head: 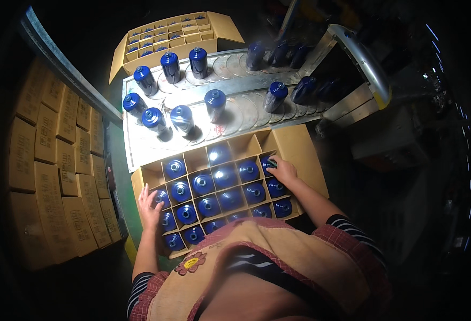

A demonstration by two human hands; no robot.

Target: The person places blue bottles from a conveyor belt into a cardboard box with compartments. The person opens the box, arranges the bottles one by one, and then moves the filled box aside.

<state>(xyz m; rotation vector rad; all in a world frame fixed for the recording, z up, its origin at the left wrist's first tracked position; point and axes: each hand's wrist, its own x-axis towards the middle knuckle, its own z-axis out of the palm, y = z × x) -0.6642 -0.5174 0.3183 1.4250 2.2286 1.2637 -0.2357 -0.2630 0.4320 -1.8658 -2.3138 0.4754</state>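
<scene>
Before me is an open cardboard box [326, 191] with a grid of cardboard dividers. Blue glossy bottles [202, 183] stand upright in most of its compartments, necks up; several far-row compartments hold none. My left hand [150, 206] is at the box's left side, fingers spread, with the thumb beside a blue bottle [162, 196] in the left column. At the right column, my right hand [284, 170] has its fingers on the top of another blue bottle [267, 165], which sits in its compartment. A small green item shows at those fingertips; what it is I cannot tell.
Beyond the box, a conveyor [235, 116] of overlapping plates carries more blue bottles [215, 100] in two lanes. A second divided box [171, 34] holds bottles at the far side. Stacked closed cartons [59, 160] stand left. A metal frame [360, 60] arches over the conveyor's right.
</scene>
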